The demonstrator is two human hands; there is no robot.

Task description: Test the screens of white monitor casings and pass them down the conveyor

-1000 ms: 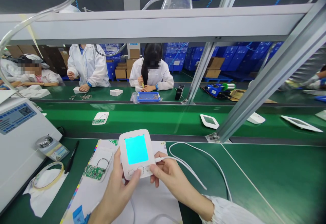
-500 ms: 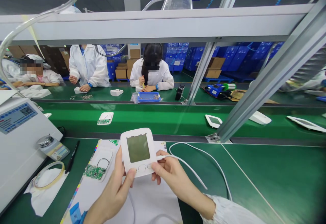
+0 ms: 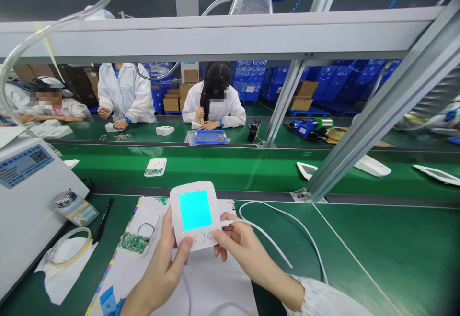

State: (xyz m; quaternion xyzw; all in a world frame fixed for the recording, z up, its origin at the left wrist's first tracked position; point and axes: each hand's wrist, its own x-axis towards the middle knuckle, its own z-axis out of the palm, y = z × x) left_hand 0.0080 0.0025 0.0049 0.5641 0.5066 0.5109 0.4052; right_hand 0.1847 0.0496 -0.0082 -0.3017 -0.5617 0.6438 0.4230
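A white square electronic device (image 3: pixel 196 246) is held up in front of me, its square screen (image 3: pixel 196 209) glowing bright cyan above a row of round buttons. My left hand (image 3: pixel 168 253) is closed around its left side, thumb on the lower front by the buttons. A white cable (image 3: pixel 268 234) runs into the right side of the device. My right hand (image 3: pixel 239 244) is closed about the cable's plug, its thumb at the device's lower right corner. Below lies a white sheet (image 3: pixel 215 277), with an open white housing carrying a green circuit board (image 3: pixel 134 242) on its left part.
A conveyor belt (image 3: pixel 230 167) crosses ahead, carrying several white housings. Left are a white machine (image 3: pixel 32 220), a metal-capped bottle (image 3: pixel 74 206), a black pen (image 3: pixel 103 221) and a tape roll (image 3: pixel 70 246). A metal post (image 3: pixel 377 100) slants at right. Co-workers sit and stand beyond the belt.
The screen went from cyan to unlit grey-green and back to cyan. My left thumb shifted left from the buttons to the lower left corner. Housings on the belt moved right.
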